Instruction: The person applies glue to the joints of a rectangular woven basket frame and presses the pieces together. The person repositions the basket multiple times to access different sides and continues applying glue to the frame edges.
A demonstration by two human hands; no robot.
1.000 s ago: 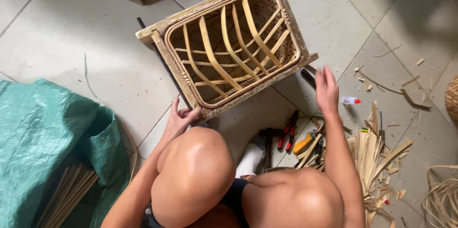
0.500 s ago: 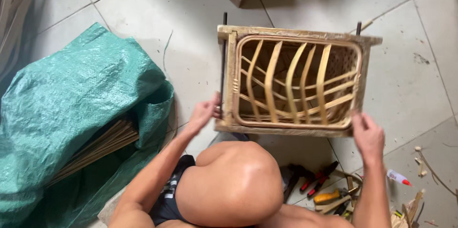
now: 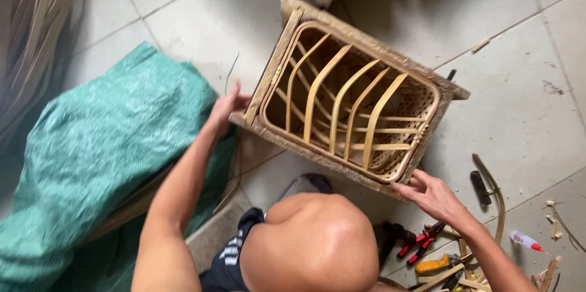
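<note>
From above, the left hand [image 3: 224, 107] grips the near-left corner of a rectangular woven bamboo basket frame [image 3: 351, 102] on the pale tiled floor [image 3: 519, 115]. The right hand [image 3: 430, 193] clasps its near-right corner, fingers curled on the rim. Green tarpaulin [image 3: 110, 151] lies left of the left hand; red-handled pliers [image 3: 421, 243] sit just below the right.

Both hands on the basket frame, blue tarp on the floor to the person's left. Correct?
Not quite. The tarp is green, not blue, as the head view shows. The rest holds: the left hand and right hand both grip the basket frame, and the tarp lies on the person's left.
</note>
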